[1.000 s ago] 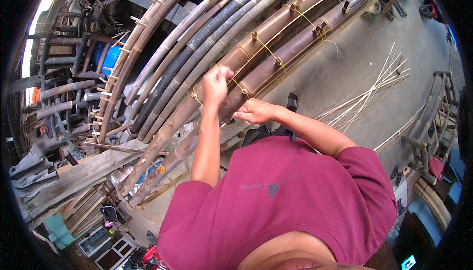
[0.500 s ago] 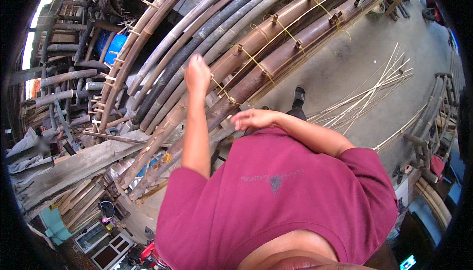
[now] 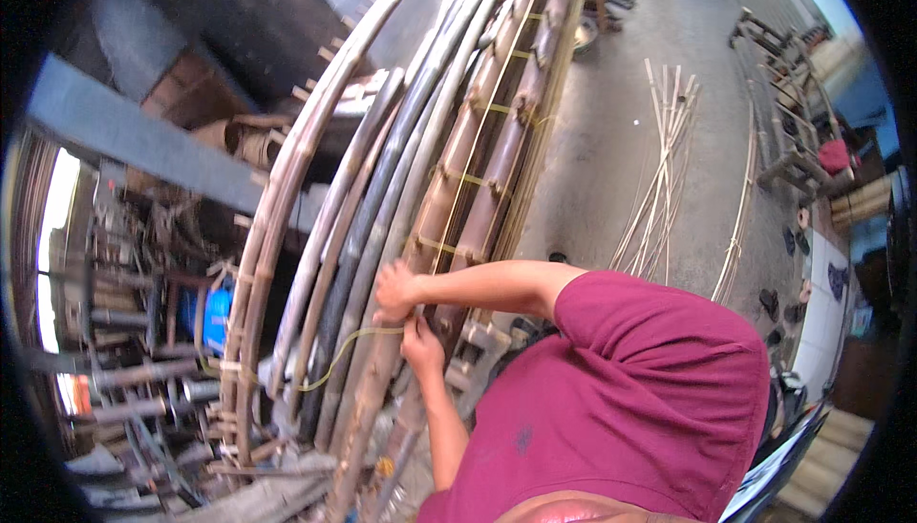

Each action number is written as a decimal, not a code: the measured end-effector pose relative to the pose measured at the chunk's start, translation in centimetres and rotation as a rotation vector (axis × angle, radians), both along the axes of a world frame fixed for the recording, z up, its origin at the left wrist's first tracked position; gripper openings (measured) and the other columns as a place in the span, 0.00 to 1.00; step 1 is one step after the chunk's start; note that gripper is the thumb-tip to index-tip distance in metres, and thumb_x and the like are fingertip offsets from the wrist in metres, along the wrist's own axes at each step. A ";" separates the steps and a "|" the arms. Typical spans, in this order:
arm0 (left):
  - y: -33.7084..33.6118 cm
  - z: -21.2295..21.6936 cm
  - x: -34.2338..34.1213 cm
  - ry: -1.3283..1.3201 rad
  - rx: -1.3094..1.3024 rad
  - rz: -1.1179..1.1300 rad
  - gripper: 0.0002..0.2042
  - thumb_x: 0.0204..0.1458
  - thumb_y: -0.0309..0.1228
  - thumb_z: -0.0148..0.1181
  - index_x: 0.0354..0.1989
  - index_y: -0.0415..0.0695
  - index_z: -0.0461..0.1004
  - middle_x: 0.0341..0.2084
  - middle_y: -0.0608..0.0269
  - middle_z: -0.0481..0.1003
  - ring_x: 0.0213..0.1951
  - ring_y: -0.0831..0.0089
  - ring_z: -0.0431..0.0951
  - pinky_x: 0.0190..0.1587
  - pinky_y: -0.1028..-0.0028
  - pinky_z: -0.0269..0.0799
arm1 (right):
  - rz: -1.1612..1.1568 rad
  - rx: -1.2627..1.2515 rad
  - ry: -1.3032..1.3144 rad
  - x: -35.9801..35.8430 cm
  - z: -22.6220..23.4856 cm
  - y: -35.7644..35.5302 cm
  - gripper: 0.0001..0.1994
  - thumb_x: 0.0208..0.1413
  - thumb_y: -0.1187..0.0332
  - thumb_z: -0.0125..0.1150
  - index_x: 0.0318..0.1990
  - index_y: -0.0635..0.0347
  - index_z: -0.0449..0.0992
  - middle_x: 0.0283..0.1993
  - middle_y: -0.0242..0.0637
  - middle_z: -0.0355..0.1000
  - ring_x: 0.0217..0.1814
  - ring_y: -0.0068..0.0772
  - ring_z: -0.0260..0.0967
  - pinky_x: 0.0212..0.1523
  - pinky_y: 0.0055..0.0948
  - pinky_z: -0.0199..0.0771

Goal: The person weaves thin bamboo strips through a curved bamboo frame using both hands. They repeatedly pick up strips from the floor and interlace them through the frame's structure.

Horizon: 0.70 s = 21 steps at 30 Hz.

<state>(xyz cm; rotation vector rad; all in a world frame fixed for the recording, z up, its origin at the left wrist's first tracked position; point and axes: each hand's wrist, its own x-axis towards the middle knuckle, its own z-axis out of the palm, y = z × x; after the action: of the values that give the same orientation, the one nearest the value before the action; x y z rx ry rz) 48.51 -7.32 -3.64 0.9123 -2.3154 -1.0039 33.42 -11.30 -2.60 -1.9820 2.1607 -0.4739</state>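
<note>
your right hand (image 3: 394, 291) sits against the row of bamboo poles (image 3: 449, 189), fingers curled and pressed onto a brown pole just below a yellow tie, pinching the end of a thin yellow-green binding strip (image 3: 339, 356). your left hand (image 3: 421, 344) is right under it, almost touching, fingers closed around the same strip where it meets the pole; the picture is too small to tell whether it grips the strip alone or the pole as well. from your hands the strip curves away in a loose loop toward the left, over the grey poles, and its far end hangs free, so this lashing looks to be only begun and not yet pulled tight. further up the brown poles, toward the far end of the row, several yellow ties (image 3: 465, 179) already wrap across them at intervals, so that stretch looks bound. the poles below your hands, toward the near end, show no ties that can be made out, and i would judge that part to be left. to the left edge of the row a pale curved bamboo rail (image 3: 287, 198) with short pegs runs alongside. on the concrete floor (image 3: 597, 141) to the right lies a loose bundle of thin split strips (image 3: 659, 179), well apart from the poles, which looks like spare binding stock. beyond it stands a wooden frame (image 3: 788, 74).
</note>
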 end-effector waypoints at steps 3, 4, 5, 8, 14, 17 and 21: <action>-1.1 -2.3 0.4 -0.070 -0.091 -0.041 0.16 0.62 0.34 0.48 0.42 0.32 0.75 0.38 0.35 0.76 0.43 0.40 0.75 0.46 0.56 0.70 | 0.214 0.021 -0.884 -0.6 5.7 2.2 0.21 0.62 0.49 0.47 0.26 0.56 0.74 0.22 0.35 0.66 0.26 0.30 0.63 0.34 0.37 0.70; -0.2 -0.3 0.0 0.010 -0.043 -0.058 0.17 0.62 0.36 0.48 0.45 0.32 0.73 0.39 0.39 0.76 0.42 0.39 0.75 0.44 0.56 0.69 | 0.250 0.030 -1.166 0.3 8.1 4.0 0.21 0.62 0.52 0.49 0.22 0.56 0.70 0.19 0.30 0.62 0.23 0.26 0.58 0.30 0.33 0.68; -0.4 -0.6 0.2 0.026 -0.101 -0.085 0.15 0.62 0.35 0.48 0.41 0.33 0.74 0.36 0.41 0.76 0.39 0.40 0.74 0.42 0.57 0.69 | 0.295 0.036 -1.445 1.3 9.7 6.0 0.22 0.61 0.54 0.52 0.18 0.56 0.66 0.17 0.24 0.58 0.20 0.22 0.54 0.26 0.30 0.67; -1.3 -3.5 0.2 0.052 -0.135 -0.050 0.12 0.61 0.30 0.49 0.39 0.35 0.76 0.32 0.45 0.77 0.36 0.49 0.77 0.42 0.62 0.71 | 0.580 0.379 -0.987 3.8 2.9 13.7 0.24 0.63 0.53 0.47 0.25 0.66 0.72 0.21 0.36 0.67 0.24 0.33 0.63 0.31 0.38 0.70; -5.2 2.0 -2.7 0.299 0.182 -0.099 0.12 0.64 0.30 0.47 0.36 0.36 0.75 0.24 0.63 0.74 0.24 0.77 0.72 0.29 0.76 0.70 | 0.214 0.211 -1.112 6.3 -6.9 17.6 0.31 0.66 0.50 0.42 0.23 0.74 0.68 0.16 0.46 0.60 0.21 0.34 0.55 0.29 0.44 0.60; -10.1 7.0 -7.0 0.171 0.043 0.043 0.14 0.63 0.31 0.44 0.38 0.35 0.76 0.20 0.59 0.74 0.23 0.70 0.74 0.29 0.70 0.70 | 0.297 0.152 -0.983 5.5 -5.4 18.7 0.30 0.66 0.50 0.44 0.23 0.73 0.68 0.16 0.41 0.60 0.22 0.31 0.55 0.28 0.42 0.60; -15.7 -3.8 -8.9 -0.266 -0.399 -0.056 0.13 0.56 0.32 0.48 0.35 0.38 0.79 0.31 0.46 0.79 0.35 0.47 0.78 0.40 0.57 0.72 | -0.219 0.215 -1.700 3.0 -5.0 19.9 0.22 0.65 0.50 0.50 0.24 0.56 0.71 0.16 0.27 0.60 0.22 0.25 0.59 0.27 0.28 0.67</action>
<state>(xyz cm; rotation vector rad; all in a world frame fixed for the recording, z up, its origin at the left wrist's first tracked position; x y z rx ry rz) 39.58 -22.98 -7.42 0.8586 -2.6406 -0.4290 36.41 8.61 -7.65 -0.5345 1.1057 -1.2297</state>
